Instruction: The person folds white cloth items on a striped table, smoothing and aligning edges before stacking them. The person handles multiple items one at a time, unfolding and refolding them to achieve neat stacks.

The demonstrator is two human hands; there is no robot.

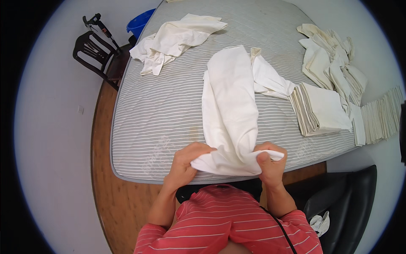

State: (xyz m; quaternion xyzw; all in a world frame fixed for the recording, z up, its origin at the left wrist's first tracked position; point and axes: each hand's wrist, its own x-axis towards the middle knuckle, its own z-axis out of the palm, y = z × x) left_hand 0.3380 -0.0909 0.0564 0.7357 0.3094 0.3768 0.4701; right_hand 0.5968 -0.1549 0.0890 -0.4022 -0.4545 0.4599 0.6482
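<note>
A long white cloth (233, 92) lies lengthwise on a striped mattress (152, 120), its near end lifted at the mattress's front edge. My left hand (187, 162) grips the left corner of that end, and my right hand (272, 162) grips the right corner, thumb on top. The fabric between them sags and bunches. Just beyond its right side lies another white cloth (271, 77), loosely crumpled, reaching to a stack of folded cloths (326, 111).
Crumpled white cloths (180, 35) lie at the far left of the mattress, cream cloths (326, 57) at the far right. A row of folded cloths (380, 116) stands right. A dark wooden chair (95, 54), blue tub (139, 23) and black leather seat (345, 203) surround the mattress.
</note>
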